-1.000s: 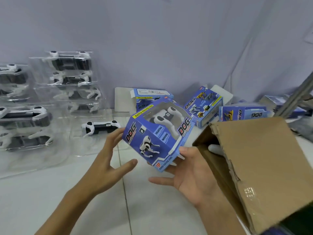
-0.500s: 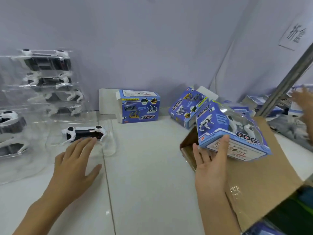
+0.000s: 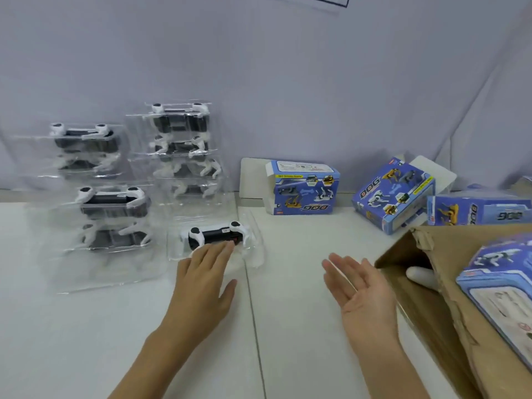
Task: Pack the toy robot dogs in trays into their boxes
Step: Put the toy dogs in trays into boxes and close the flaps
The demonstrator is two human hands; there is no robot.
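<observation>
Your left fingers (image 3: 218,249) lie straight and flat, their tips touching the near edge of the black-and-white toy robot dog (image 3: 214,235) that sits in its clear tray (image 3: 256,243) on the bench (image 3: 302,326); they grip nothing. Your left hand (image 3: 201,280) rests palm down just behind that tray. Your right hand (image 3: 362,292) hangs apart to the right of it, palm turned up and inward, its fingers (image 3: 339,269) released and spread, holding nothing.

Left of and beyond your left fingers stand stacks of clear trays with more dogs in them: a tall stack (image 3: 181,151) straight beyond, and two lower stacks (image 3: 100,191) further left, against the wall.

Beyond the gap between your two hands stands a blue box (image 3: 303,188) with its flap open toward the left. Farther right, beyond your right fingers, a second blue box (image 3: 394,194) sits tilted, and a third (image 3: 478,210) lies beside it.

Just right of your right fingers is the open mouth of a brown cardboard carton (image 3: 426,283), its edge torn. A packed blue box (image 3: 501,286) lies over the carton at the right edge of the view, blurred. Inside the carton's opening a white rounded shape (image 3: 421,276) shows; you cannot tell what it is.
</observation>
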